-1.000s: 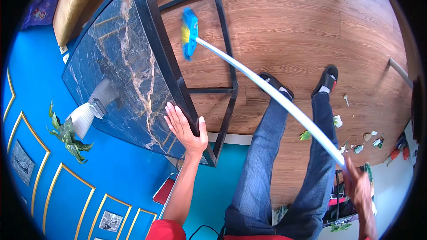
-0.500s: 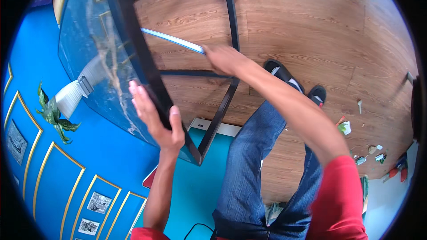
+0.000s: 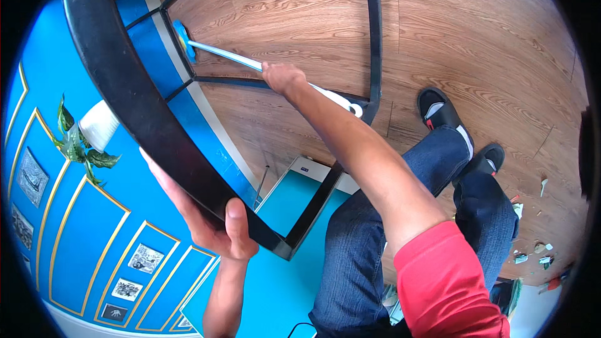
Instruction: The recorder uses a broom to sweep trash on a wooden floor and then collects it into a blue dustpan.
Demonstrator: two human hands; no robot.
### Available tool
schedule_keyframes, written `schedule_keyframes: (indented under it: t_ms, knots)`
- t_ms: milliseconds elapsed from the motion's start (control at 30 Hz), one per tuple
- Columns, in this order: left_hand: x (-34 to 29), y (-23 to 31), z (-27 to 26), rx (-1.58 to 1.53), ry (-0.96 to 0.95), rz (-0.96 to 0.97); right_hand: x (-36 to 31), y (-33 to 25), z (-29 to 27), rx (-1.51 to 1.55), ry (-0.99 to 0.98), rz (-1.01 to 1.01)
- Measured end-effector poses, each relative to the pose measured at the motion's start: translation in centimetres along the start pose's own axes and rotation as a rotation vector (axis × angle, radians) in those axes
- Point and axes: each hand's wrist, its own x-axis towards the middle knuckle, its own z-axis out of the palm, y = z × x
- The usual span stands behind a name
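Note:
A black-framed table (image 3: 144,100) is tipped up on the left, its dark edge facing me. My left hand (image 3: 213,225) grips that edge low down, thumb over the near side and fingers along the outer side. In my right hand (image 3: 285,78) is the pale shaft of a broom (image 3: 225,54), wrapped by closed fingers. The shaft runs between the table's legs to a blue broom head (image 3: 184,40) on the floor close to the wall. The handle's white end (image 3: 355,109) shows beyond my right forearm.
A turquoise-topped surface (image 3: 282,288) lies beside my legs. Along the left, the blue wall (image 3: 150,194) carries gold mouldings, pictures and a plant (image 3: 81,150) in a white holder. Scraps (image 3: 538,253) and a white spoon-like piece (image 3: 544,186) litter the wooden floor (image 3: 469,44) on the right.
The table has tilted so that its edge hides the marbled top seen before. Now the broom head shows near the wall. Both hands keep their holds, and the whole view has shifted.

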Motion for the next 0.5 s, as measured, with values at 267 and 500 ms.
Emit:
schedule_keyframes:
  t_ms: [267,500]
  knots:
    - [1.3,0.9,-0.1,-0.022,-0.092,0.184,-10.1,5.0,-5.0,-0.083,-0.079,0.089]
    - [1.3,2.0,-1.0,0.091,-0.085,0.218,-29.9,7.1,-13.8,-0.374,-0.047,0.084]
